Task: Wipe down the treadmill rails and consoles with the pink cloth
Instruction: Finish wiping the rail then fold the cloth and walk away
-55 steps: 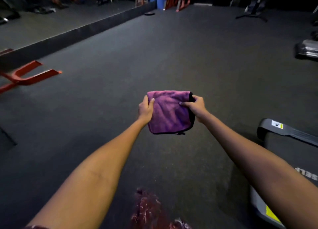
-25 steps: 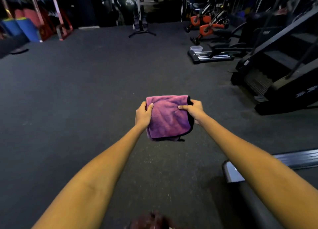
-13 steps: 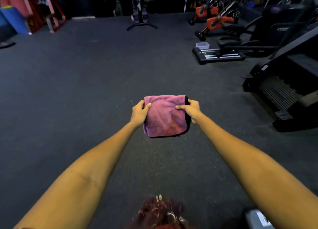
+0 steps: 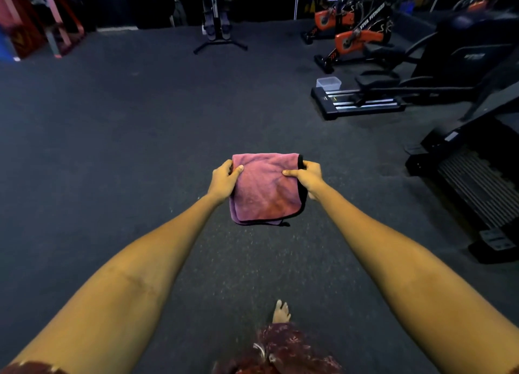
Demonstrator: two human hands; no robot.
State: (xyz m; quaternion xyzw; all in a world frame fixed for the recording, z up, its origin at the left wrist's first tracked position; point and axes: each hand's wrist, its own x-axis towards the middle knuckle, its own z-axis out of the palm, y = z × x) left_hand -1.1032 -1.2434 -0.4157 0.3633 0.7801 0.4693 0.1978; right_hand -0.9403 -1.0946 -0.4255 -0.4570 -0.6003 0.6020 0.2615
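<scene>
Pink cloth (image 4: 265,189) being held out in both hands over the dark gym floor (image 4: 112,149).

Folded into a rough square with a black-edged trim, it is hanging in mid-air at arm's length, well above the floor and touching no machine. The left hand (image 4: 223,181) is pinching its left edge, thumb lying on top and the fingers curled underneath; the right hand (image 4: 309,178) is gripping the right edge the same way, thumb pressing on the upper face. Both forearms are stretching forward from the bottom corners. A bare foot (image 4: 280,312) is showing below, above a patch of dark red patterned clothing. Off to the right, black exercise machines are standing, with a small clear tub (image 4: 328,82) resting on the floor beside one and orange exercise bikes (image 4: 359,39) behind.
</scene>
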